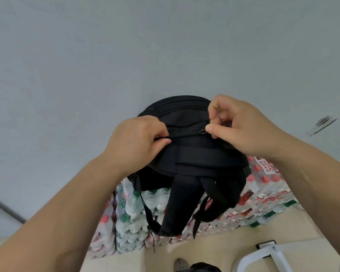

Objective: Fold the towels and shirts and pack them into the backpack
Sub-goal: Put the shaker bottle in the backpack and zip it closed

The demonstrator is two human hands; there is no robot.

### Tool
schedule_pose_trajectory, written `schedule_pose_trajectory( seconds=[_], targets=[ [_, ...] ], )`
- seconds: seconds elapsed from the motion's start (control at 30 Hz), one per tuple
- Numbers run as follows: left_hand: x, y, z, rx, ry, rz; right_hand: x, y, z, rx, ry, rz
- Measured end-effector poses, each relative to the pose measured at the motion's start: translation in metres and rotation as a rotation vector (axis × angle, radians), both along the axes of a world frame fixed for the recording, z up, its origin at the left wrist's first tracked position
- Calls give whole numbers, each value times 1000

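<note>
The black backpack (194, 154) sits on stacked packs of bottled water (263, 195) against a pale wall (126, 46); its 2 straps (177, 203) hang down toward the floor (224, 250). The left hand (137, 142) pinches the fabric at the zip line, thumb and fingers curled tight; the right hand (241, 124) pinches the zip pull (202, 132) between thumb and forefinger, other fingers curled in; the zip looks closed between the 2 hands.

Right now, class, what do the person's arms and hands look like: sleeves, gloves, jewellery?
The left hand and right hand are bare: no gloves, rings or watch visible. Both forearms are bare too, with no sleeves in view.
</note>
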State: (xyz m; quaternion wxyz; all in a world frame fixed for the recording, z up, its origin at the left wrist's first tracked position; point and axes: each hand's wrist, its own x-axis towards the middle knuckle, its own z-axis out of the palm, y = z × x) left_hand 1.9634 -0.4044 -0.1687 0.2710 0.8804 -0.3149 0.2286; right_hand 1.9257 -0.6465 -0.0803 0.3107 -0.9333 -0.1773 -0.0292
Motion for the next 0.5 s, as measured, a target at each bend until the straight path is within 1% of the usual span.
schedule_pose_trajectory(
  seconds=[0.17, 0.27, 0.3, 0.4, 0.5],
  targets=[
    [-1, 9, 6, -17, 130, 35, -5, -6, -12, 91, -3, -4],
    [-8, -9, 23, -123, 158, -5, -7, -8, -17, 151, -33, -2],
    [-11, -18, 28, -128, 150, -20, -7, -10, -18, 173, -40, -4],
    [-15, -51, 33, 13, 93, -29, -6, -17, -19, 193, -40, 18],
    [-12, -70, 33, 143, 94, 23, -2, -26, -23, 147, -35, 59]
  ],
)
